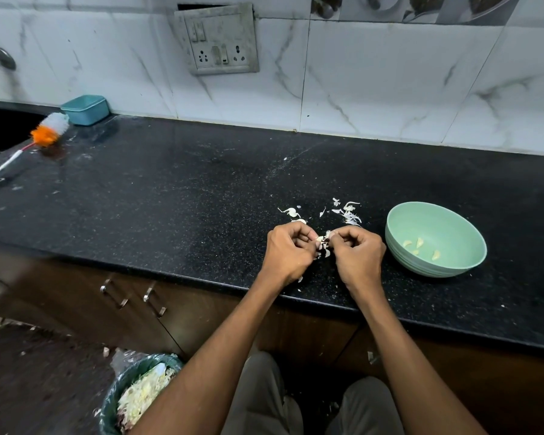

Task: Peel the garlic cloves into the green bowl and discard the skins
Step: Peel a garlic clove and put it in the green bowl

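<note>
Bare forearms (pixel 220 356); grey-beige trousers (pixel 264 400) on both legs.

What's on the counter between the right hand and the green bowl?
Nothing: the head view shows bare black counter between the right hand and the bowl. The loose skins lie farther back, nearer the wall.

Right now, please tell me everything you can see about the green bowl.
The green bowl is round and pale mint green, with a matte look like plastic, though the material is uncertain. It stands upright on the black speckled counter, to the right of the right hand, which does not touch it. Inside lie a few peeled yellowish garlic cloves. No skins are visible inside.
</note>
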`<state>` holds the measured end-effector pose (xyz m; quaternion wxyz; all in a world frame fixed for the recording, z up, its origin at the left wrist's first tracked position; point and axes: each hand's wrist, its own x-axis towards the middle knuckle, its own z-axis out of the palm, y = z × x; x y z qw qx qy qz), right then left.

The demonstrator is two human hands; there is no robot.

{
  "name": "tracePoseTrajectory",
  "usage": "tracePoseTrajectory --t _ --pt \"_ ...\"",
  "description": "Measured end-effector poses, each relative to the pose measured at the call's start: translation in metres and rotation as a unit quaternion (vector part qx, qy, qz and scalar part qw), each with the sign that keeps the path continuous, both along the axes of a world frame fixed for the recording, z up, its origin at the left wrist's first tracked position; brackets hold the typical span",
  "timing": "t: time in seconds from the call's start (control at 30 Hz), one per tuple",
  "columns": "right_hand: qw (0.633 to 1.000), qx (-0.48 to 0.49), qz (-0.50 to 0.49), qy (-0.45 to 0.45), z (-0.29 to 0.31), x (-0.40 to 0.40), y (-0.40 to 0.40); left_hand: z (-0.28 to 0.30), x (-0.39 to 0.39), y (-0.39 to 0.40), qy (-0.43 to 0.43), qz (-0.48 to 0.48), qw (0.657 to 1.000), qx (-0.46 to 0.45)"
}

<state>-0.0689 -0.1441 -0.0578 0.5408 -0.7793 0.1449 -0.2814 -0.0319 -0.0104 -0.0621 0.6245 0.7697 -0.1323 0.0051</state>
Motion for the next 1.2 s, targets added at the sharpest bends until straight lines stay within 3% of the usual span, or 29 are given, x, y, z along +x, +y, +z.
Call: tracePoseTrajectory --t 0.3,0.87,1.2 --pt "0.998 -0.050 -0.019 -0.012 0.000 -0.002 0.001 0.001 -0.001 0.001 0.026 0.012 1.000 -0.002" --pt "0.999 0.009 0.040 -0.004 0.000 -0.004 0.000 0.005 -0.004 -0.001 0.020 0.021 0.999 -0.030" --pt "0.996 -0.064 0.063 -0.028 0.006 -0.009 0.004 0.007 -0.004 -0.001 0.035 0.029 0.998 -0.045"
